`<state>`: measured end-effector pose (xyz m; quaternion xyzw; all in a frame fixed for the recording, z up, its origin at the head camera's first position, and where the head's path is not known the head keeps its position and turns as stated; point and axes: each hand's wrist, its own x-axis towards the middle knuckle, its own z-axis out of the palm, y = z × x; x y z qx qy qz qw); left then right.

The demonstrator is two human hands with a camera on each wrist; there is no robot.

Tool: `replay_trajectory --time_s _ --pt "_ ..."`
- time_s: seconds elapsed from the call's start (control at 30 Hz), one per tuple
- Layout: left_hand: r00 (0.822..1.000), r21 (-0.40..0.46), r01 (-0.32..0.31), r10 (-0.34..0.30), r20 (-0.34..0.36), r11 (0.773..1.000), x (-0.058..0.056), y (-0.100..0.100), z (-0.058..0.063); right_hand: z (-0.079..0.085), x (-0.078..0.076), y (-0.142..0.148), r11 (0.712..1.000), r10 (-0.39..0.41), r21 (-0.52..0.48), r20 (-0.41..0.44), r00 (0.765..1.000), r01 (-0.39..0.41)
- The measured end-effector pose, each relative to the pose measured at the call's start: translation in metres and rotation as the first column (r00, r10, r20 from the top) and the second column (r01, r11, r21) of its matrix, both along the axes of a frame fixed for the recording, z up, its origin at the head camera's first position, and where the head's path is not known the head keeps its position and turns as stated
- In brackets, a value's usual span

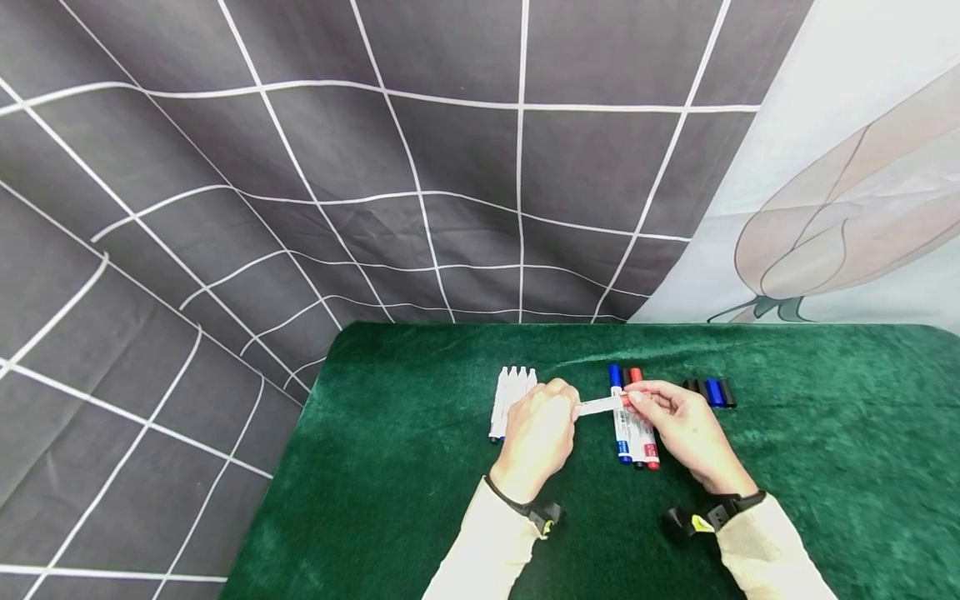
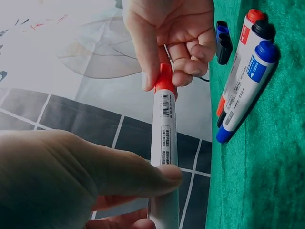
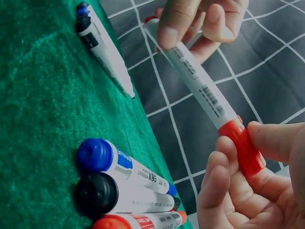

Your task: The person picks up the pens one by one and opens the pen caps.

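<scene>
Between both hands a white-barrelled marker (image 2: pixel 166 119) with a red cap (image 3: pixel 242 148) is held off the table. My left hand (image 1: pixel 538 433) grips the barrel, thumb laid along it. The fingertips of my right hand (image 1: pixel 690 433) pinch the red cap, which sits on the marker's end. Below lie three capped markers side by side: a blue one (image 2: pixel 250 90), a black one (image 3: pixel 138 195) and a red one (image 3: pixel 143 221). Next to my left hand lies a row of several uncapped markers (image 1: pixel 513 387), partly hidden by that hand in the head view.
Several loose black and blue caps (image 1: pixel 716 392) lie in a row beyond my right hand. All of it rests on a green velvet tablecloth (image 1: pixel 405 467). A dark grid-patterned curtain (image 1: pixel 450 150) hangs behind the table's far edge.
</scene>
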<state>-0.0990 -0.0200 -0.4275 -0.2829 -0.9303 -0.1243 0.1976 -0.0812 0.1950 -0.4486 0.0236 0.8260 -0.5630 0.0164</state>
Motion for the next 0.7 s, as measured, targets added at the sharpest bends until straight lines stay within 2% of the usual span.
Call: replay_trajectory --time_s 0.2,0.3,0.5,0.6,0.7 --pt "0.999 0.024 -0.030 0.030 0.029 0.999 -0.001 0.002 0.000 0.001 0.001 -0.003 0.999 0.016 -0.028 0.013 1.000 -0.015" --pt "0.999 0.033 -0.030 0.029 0.035 0.999 -0.001 0.004 -0.001 0.003 0.002 -0.007 0.997 0.017 -0.079 0.014 1.000 -0.015" --pt "0.997 0.012 0.055 -0.056 0.056 0.998 0.000 0.010 -0.002 0.005 0.004 -0.014 0.972 0.065 -0.229 0.042 0.997 -0.054" --pt "0.994 -0.006 0.090 -0.090 0.065 0.996 0.000 0.011 -0.004 0.005 0.005 -0.016 0.964 0.087 -0.257 0.053 0.995 -0.070" --pt "0.994 -0.016 0.096 -0.095 0.059 0.995 0.000 0.011 -0.007 0.004 0.006 -0.017 0.963 0.093 -0.261 0.061 0.994 -0.074"
